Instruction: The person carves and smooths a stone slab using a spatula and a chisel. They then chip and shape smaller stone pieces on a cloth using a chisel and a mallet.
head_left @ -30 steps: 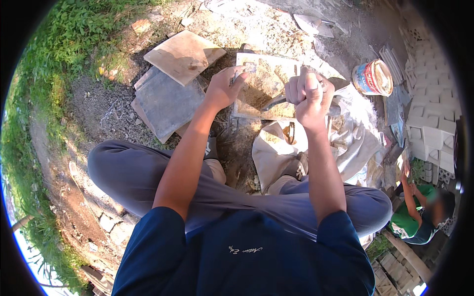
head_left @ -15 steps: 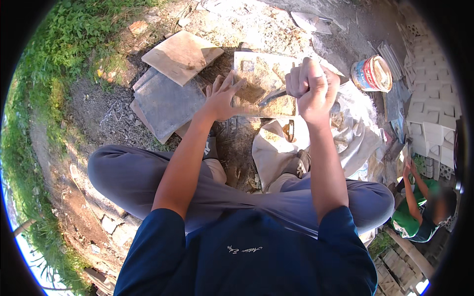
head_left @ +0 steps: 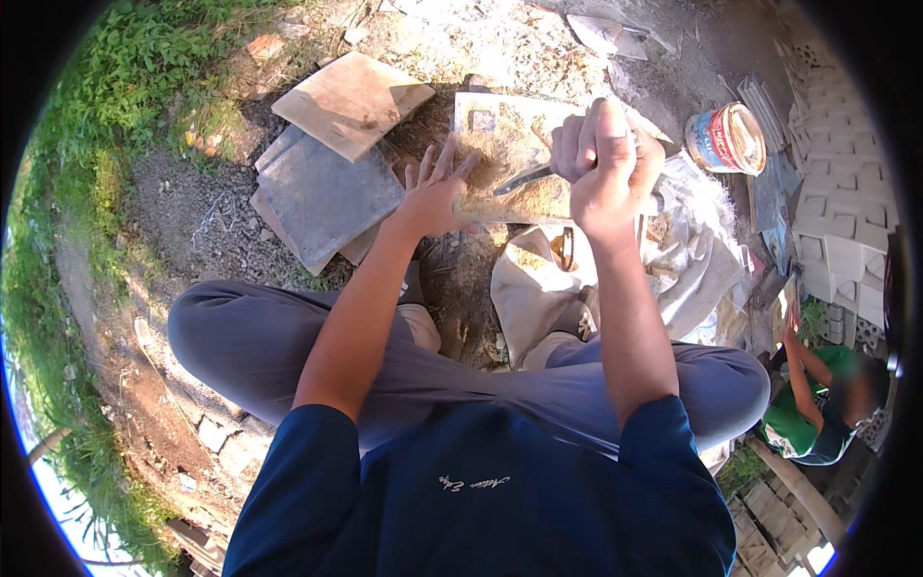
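Note:
My right hand (head_left: 606, 163) is closed around the handle of a metal trowel (head_left: 524, 179), its blade lying on a pale tile (head_left: 500, 135) smeared with sandy mortar. At the tile's left edge my left hand (head_left: 435, 192) rests with fingers spread, holding nothing. I am squatting, and my grey-trousered knees show below the hands.
Two flat tiles, a tan tile (head_left: 351, 101) and a grey tile (head_left: 327, 197), lie to the left on gravel. A white sack (head_left: 538, 288) sits under the work. A paint tin (head_left: 726, 139) stands at right by stacked blocks (head_left: 836, 240). Another person in green (head_left: 812, 404) crouches lower right.
My left hand slid down off the tile's top to its left edge and spread its fingers. My right hand lifted slightly with the trowel, blade now on the mortar.

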The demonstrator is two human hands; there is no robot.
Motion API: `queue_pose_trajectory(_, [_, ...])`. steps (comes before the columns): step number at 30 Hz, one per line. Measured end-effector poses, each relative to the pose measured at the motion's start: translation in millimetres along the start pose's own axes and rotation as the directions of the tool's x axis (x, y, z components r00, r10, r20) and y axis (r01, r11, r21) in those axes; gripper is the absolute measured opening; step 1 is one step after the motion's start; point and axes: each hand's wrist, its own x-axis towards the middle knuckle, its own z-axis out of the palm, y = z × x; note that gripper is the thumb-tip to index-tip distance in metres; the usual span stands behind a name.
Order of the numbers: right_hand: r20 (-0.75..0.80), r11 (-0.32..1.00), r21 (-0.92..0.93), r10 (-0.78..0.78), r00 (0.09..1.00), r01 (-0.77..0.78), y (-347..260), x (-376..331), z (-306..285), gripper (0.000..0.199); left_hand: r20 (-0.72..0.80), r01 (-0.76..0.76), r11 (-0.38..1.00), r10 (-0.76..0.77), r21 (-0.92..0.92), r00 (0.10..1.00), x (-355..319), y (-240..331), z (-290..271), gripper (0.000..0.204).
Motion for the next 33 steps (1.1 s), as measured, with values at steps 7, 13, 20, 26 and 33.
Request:
queue_pose_trajectory(7, [-0.147,0.993,-0.1,-0.071,0.987,0.056,5.8,-3.7,11.8,0.047,0.061,0.03,0.998,-0.026,-0.054,0.998,-10.7,-2.1,2.1,0.126])
queue_pose_trajectory(13, [-0.191,0.995,0.061,0.09,0.977,-0.08,10.9,-0.5,-0.6,0.038,0.063,0.04,0.998,-0.037,-0.038,0.997,-3.1,-3.4,-1.9,0.127])
queue_pose_trajectory(20, [-0.165,0.966,-0.256,-0.075,0.983,0.03,23.3,-1.8,-2.3,0.047,0.035,0.038,0.998,-0.036,-0.047,0.999,-1.2,0.5,0.4,0.129])
queue_pose_trajectory(26, [-0.125,0.947,-0.317,-0.092,0.988,0.048,39.5,-6.3,-9.5,0.047,0.008,0.024,0.999,-0.023,-0.045,1.0,1.1,2.3,3.6,0.134])
queue_pose_trajectory(33, [-0.27,0.991,-0.131,-0.061,0.961,0.027,-15.7,8.9,-20.8,0.041,0.014,0.032,0.996,-0.031,-0.078,0.999,-0.6,-0.2,1.3,0.138])
